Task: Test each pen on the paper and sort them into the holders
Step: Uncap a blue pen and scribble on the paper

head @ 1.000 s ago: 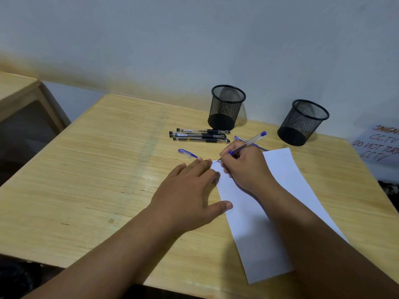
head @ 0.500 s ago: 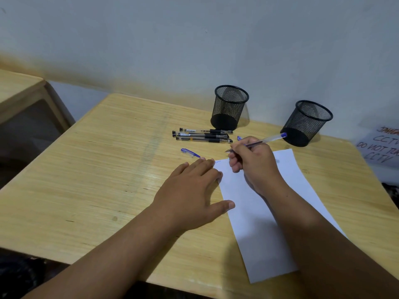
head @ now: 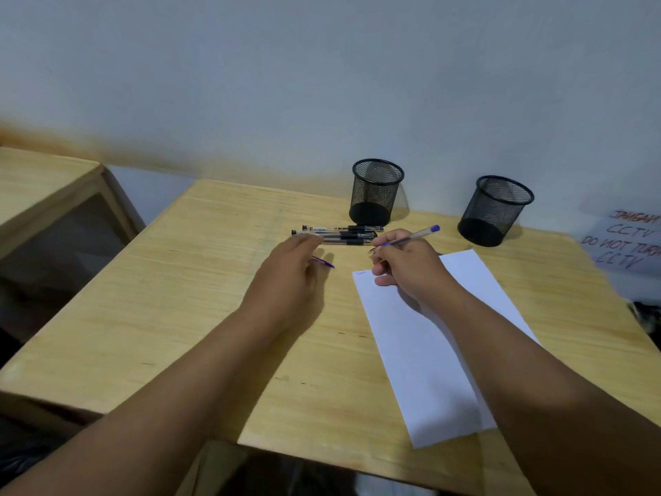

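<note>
Here, the right hand point(head: 407, 266) grips a blue pen point(head: 411, 238) over the top corner of the paper point(head: 429, 338).

The pen runs up and away from the grip, its blue end toward the right-hand mesh holder point(head: 495, 211); its tip is hidden at the fingers, just above a small blue scribble point(head: 361, 272) on the sheet. The left hand point(head: 289, 277) is blurred, fingers loose and holding nothing, with the blue cap point(head: 323, 262) lying just under them on the wooden table point(head: 179, 316). Beyond both hands lie three clear pens point(head: 339, 235) side by side, in front of the left-hand mesh holder point(head: 376, 191).
</note>
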